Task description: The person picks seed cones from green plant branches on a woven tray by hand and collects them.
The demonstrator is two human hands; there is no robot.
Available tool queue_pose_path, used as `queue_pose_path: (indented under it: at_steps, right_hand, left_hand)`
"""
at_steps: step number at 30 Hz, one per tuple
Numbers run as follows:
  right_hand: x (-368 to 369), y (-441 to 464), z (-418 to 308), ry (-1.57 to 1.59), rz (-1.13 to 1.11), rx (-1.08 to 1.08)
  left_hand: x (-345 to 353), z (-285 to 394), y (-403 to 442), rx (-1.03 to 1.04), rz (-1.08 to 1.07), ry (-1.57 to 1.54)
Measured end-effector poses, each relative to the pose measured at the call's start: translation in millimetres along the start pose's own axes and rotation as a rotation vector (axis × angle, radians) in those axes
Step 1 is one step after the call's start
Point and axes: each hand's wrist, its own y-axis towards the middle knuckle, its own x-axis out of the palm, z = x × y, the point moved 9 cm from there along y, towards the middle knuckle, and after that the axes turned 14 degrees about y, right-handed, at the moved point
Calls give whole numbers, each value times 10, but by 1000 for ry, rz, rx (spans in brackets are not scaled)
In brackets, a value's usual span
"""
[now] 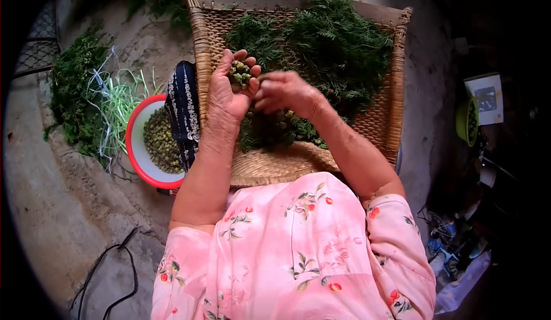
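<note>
Your left hand (222, 95) cups green pods (240, 74) in curled fingers, your blurred right hand's (291, 92) grip unclear, with more pods (160, 139) already in the bowl (128, 139) and leafy sprigs (338, 39) apparently left on the woven tray (287, 164).

Before you, sprigs (341, 39) lie on a tray (395, 102), with your left hand (228, 88), cones (240, 74) in its palm, over it, your right hand (287, 90) just to the right, and a bowl (136, 156) holding more cones (160, 139) left of the tray, near strings (127, 99) farther left.
</note>
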Motion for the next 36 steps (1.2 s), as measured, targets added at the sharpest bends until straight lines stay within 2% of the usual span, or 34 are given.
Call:
queue_pose_path:
  at_steps: [2, 3, 4, 6, 9, 10, 13, 16, 18, 20, 21, 25, 26, 28, 30, 32, 36]
  right_hand:
    - [-324, 41, -365, 108, 160, -346]
    - [-464, -36, -573, -14, 275, -457]
    - [-588, -132, -706, -26, 376, -483]
    - [-797, -308, -877, 88, 430, -601]
    - [-878, -522, -1065, -97, 518, -712]
    - [-851, -541, -1069, -97, 519, -711]
    - [-470, -407, -815, -152, 308, -434]
    - [-162, -232, -356, -607, 17, -29]
    - [-193, -210, -337, -666, 63, -23]
    - [-535, -235, -633, -584, 326, -295]
    - [-652, -326, -812, -650, 443, -451]
    - [-739, -589, -1174, -889, 600, -715]
    - [-729, -595, -1156, -891, 602, -714]
    - [-463, -463, -1005, -1002, 321, -681]
    - [-166, -368, -778, -1342, 220, -614]
    - [-74, -307, -604, -1559, 238, -468]
    - [-156, -266, -598, -1583, 217, -406]
  left_hand:
    - [2, -14, -12, -2, 9, -6]
    - [-5, -12, -17, 7, 25, 0]
    - [-8, -6, -19, 15, 41, 6]
    - [4, 0, -19, 11, 34, -1]
    - [19, 0, -17, 7, 41, -4]
    - [12, 9, -19, 12, 52, 5]
    - [5, 4, -24, 15, 59, 28]
    - [0, 2, -37, 19, 78, 55]
    - [-21, -6, -39, 22, 88, 69]
    - [-35, -6, -44, 25, 96, 79]
    - [-36, 0, -54, 29, 101, 89]
    - [3, 4, -46, 36, 87, 84]
    - [9, 3, -43, 34, 85, 83]
    - [7, 6, -45, 23, 91, 82]
    - [-4, 2, -55, 22, 106, 94]
    - [-10, -5, -64, 21, 121, 106]
    - [-24, -17, -81, 12, 148, 134]
